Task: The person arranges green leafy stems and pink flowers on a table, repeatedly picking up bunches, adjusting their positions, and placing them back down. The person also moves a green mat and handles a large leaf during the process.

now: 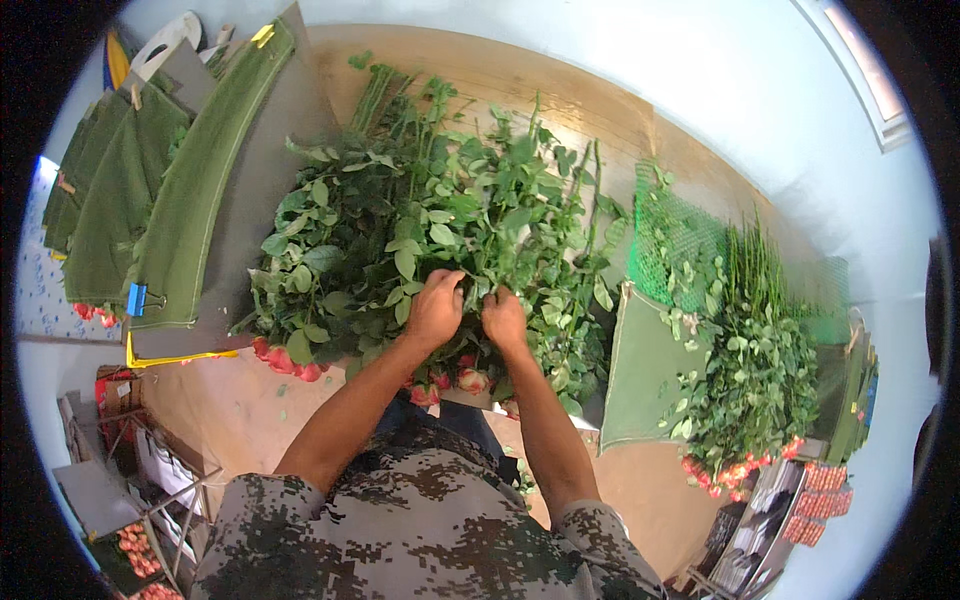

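Long-stemmed roses [450, 217] lie side by side across the bench before me, leafy stems pointing away and pink-red blooms [474, 380] hanging at the near edge. My left hand [437, 306] is in the foliage near the middle, its fingers bent among leaves and stems. Just right of it, my right hand [504, 315] reaches into the same leaves with curled fingers. The two hands are close together but apart. Leaves hide the fingertips, so whether either hand grips a stem cannot be told.
Green cloth-covered boards [210, 180] with clips stand at the left. Another rose pile [757, 360] lies at the right on green cloth [652, 375], beside green plastic netting [675, 240]. Racks holding roses [139, 551] stand lower left; a shelf with stacked sheets [754, 532] is lower right.
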A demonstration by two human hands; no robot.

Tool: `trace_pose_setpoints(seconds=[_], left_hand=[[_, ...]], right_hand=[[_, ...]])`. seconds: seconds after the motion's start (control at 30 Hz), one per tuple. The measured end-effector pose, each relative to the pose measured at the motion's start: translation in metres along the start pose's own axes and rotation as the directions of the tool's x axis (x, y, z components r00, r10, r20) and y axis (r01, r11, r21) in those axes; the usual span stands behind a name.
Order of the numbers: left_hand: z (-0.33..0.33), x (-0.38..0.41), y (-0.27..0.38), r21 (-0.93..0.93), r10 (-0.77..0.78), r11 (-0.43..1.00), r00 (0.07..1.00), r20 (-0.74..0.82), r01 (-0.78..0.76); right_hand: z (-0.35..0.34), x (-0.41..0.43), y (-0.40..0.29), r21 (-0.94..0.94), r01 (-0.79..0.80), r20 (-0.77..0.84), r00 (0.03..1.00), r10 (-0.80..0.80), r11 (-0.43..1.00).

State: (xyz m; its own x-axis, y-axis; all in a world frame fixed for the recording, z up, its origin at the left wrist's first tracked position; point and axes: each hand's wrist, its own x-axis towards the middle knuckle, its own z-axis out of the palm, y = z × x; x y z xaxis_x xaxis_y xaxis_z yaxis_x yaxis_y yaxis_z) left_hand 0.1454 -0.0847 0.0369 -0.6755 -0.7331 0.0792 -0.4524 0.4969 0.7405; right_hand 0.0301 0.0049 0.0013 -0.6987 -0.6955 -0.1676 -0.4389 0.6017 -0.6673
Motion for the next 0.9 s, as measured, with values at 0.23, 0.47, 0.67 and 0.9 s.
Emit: trace_pose_setpoints(seconds=[0.23, 0.47, 0.67, 0.9], left_hand=[[-0.068, 0.004, -0.046, 0.353, -0.237, 0.865, 0.911, -0.339, 0.356], [-0.060, 0.038, -0.048, 0.222, -0.470, 0.876, 0.860, 0.199, 0.427], [-0.078, 0.037, -0.037, -0.216, -0.488, 0.815, 0.838, 0.245, 0.538], [-0.152, 0.027, -0.021, -0.615, -0.504, 0.540, 0.805, 0.311, 0.575]], right_hand=[[-0.030, -0.022, -0.079, 0.191, 0.403, -0.313, 0.889, -0.334, 0.895], [0.076, 0.019, -0.062, 0.405, -0.157, 0.284, 0.958, 0.040, 0.901], [0.019, 0.004, -0.089, 0.660, -0.086, 0.420, 0.866, -0.272, 0.746], [0.000, 0.000, -0.062, 0.830, -0.185, 0.239, 0.970, -0.037, 0.526]])
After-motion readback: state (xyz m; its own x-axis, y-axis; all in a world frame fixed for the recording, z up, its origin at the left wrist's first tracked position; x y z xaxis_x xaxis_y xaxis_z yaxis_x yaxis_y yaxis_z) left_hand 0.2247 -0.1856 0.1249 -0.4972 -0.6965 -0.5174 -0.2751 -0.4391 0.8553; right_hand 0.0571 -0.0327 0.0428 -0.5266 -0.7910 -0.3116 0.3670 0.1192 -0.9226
